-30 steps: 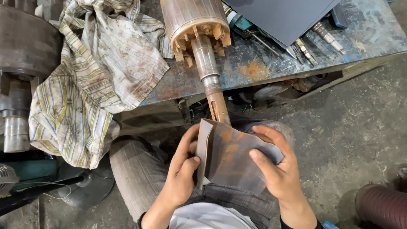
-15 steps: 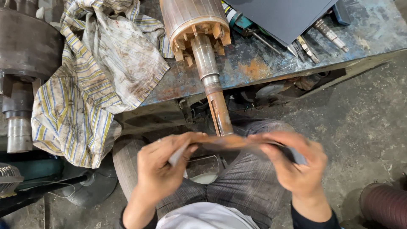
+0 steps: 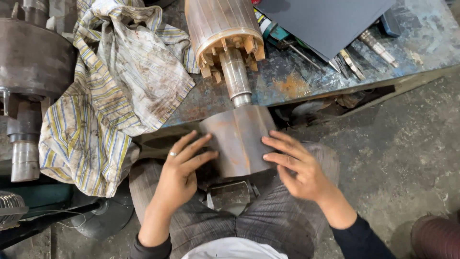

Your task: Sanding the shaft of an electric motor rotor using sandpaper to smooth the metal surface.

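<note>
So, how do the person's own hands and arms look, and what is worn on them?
Both hands are bare, with no gloves. The left hand wears a thin silver-coloured ring on one finger. The right hand shows no ring. The forearms are uncovered; dark sleeves are pushed up towards the elbows, black or dark navy on the right arm and dark grey on the left.

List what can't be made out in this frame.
Head view only:
- Rotor shaft: its outer end hidden under the curved abrasive sheet.
- Sheet's underside: hidden.
- Left hand, right hand: palms hidden.
- Second rotor: cut off by left edge.
</note>
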